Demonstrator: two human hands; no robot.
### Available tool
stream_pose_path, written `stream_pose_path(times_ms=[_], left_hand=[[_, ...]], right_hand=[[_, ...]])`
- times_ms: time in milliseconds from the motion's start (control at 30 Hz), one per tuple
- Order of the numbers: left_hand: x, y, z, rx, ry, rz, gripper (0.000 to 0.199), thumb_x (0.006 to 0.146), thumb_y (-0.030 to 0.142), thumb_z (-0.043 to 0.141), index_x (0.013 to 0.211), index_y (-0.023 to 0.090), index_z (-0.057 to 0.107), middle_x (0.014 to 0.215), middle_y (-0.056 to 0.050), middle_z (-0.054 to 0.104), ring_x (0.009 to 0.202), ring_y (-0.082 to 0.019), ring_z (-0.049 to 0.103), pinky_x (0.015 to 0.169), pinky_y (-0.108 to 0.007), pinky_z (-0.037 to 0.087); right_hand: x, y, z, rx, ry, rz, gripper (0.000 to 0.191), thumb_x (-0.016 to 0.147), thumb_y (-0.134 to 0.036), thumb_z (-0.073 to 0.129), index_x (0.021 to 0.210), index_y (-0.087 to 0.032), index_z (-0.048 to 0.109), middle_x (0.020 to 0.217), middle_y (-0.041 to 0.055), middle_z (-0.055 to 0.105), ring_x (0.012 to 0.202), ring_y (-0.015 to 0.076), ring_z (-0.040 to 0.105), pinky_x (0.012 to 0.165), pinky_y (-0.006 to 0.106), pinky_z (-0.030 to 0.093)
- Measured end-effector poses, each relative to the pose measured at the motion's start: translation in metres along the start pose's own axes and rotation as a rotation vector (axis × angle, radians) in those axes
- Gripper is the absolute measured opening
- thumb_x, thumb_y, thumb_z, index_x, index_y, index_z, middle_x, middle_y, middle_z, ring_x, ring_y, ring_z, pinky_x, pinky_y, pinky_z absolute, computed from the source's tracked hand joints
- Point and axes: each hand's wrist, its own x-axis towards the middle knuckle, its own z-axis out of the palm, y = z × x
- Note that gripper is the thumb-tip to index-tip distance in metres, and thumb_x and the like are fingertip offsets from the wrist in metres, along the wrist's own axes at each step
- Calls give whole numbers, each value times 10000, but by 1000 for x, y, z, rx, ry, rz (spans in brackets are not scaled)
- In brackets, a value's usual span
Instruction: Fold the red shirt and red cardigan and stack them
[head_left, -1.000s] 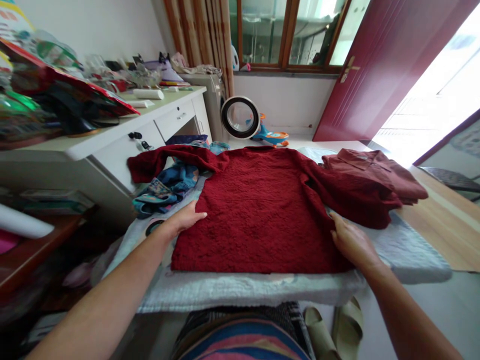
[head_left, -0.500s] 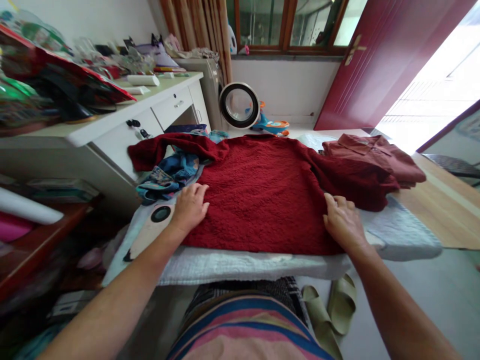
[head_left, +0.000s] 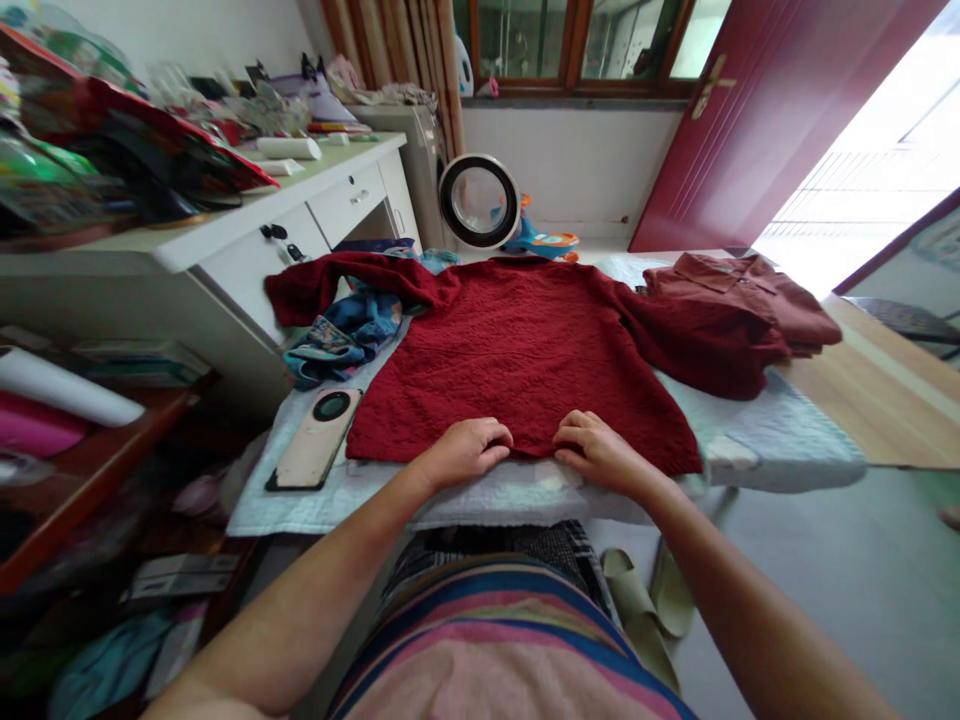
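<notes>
Here's the left hand (head_left: pixel 469 447) and the right hand (head_left: pixel 598 450), side by side with a gap between, both at the hem of the red top (head_left: pixel 517 350). Fingers curled in narrow (whether they've pinched fabric, I can't tell from here)! The top lies spread over the cloth-covered bench (head_left: pixel 802 432), hem just short of the near edge, shoulders toward the far one. One sleeve drapes over a blue patterned garment (head_left: pixel 349 340) at the left edge; a pale phone (head_left: pixel 313 445) lies by the near left corner; a folded brownish-red shirt (head_left: pixel 776 290) sits toward the right edge.
</notes>
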Motion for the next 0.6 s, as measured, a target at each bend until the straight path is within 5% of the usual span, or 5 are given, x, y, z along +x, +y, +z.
stream_pose_path(times_ms=[333, 467, 600], left_hand=[[2, -2, 5, -185, 87, -79, 241, 937, 274, 460, 893, 175, 676, 871, -23, 696, 796, -154, 613, 748, -247, 447], [0, -2, 11, -193, 193, -34, 163, 856, 140, 504, 958, 172, 627, 889, -21, 654, 820, -149, 599, 779, -251, 461], [-5, -1, 17, -21, 181, 81, 224, 782, 28, 480, 823, 179, 639, 982, -46, 629, 915, -166, 584, 853, -276, 471]], right_hand=[[12, 0, 1, 121, 35, 37, 277, 947, -228, 483, 737, -182, 658, 775, 40, 621, 758, 158, 543, 745, 275, 408], [9, -3, 14, 146, 190, 83, 149, 887, -145, 489, 916, -187, 630, 872, 36, 612, 800, 160, 543, 754, 270, 412], [12, -6, 24, 98, 317, 77, 227, 883, -108, 401, 849, -202, 605, 876, 28, 555, 773, 153, 509, 719, 261, 410]])
